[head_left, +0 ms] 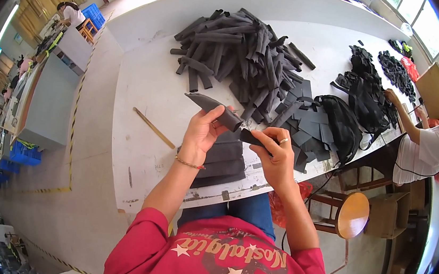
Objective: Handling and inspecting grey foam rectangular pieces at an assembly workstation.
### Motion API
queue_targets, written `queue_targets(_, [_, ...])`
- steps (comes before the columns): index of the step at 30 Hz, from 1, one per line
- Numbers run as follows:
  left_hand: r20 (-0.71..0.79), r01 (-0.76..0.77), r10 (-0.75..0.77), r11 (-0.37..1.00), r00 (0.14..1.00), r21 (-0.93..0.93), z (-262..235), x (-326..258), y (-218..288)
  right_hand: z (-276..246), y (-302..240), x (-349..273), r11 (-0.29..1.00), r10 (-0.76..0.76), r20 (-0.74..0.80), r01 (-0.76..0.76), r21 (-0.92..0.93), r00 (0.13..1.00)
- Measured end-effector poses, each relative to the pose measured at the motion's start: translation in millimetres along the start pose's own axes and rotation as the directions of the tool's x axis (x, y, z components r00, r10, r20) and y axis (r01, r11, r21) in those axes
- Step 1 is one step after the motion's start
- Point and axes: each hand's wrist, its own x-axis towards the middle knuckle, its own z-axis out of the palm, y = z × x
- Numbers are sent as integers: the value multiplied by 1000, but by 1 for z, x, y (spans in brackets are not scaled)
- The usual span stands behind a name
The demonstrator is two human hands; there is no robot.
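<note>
My left hand [201,130] is closed around a dark grey fabric tube [216,110], one end pointing up and left, the other toward my right hand. My right hand [276,156] pinches a small flat black piece [250,136] between thumb and fingers. That piece meets the near end of the tube; whether it is inside the opening I cannot tell. Beneath both hands lies a stack of dark fabric pieces [220,165] at the table's front edge. Farther back is a large heap of similar dark tubes [240,45].
Flat dark rectangular pieces [311,128] are scattered right of the heap, beside a black bag [341,125]. A thin wooden stick [153,128] lies at left on the white table [142,86]. A co-worker [425,142] reaches over black items at right, near a round stool [353,215].
</note>
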Motion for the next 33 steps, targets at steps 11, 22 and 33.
queue_targets(11, [5, 53, -53, 997, 999, 53, 6, -5, -23, -1, 0, -5, 952, -129, -12, 121, -280, 992])
queue_targets(22, [62, 77, -83, 992, 995, 96, 12, -10, -19, -9, -3, 1, 954, -101, -9, 94, -284, 995])
queue_targets(33, [93, -141, 133, 987, 987, 83, 36, -38, -22, 6, -10, 0, 957, -103, -52, 85, -277, 993])
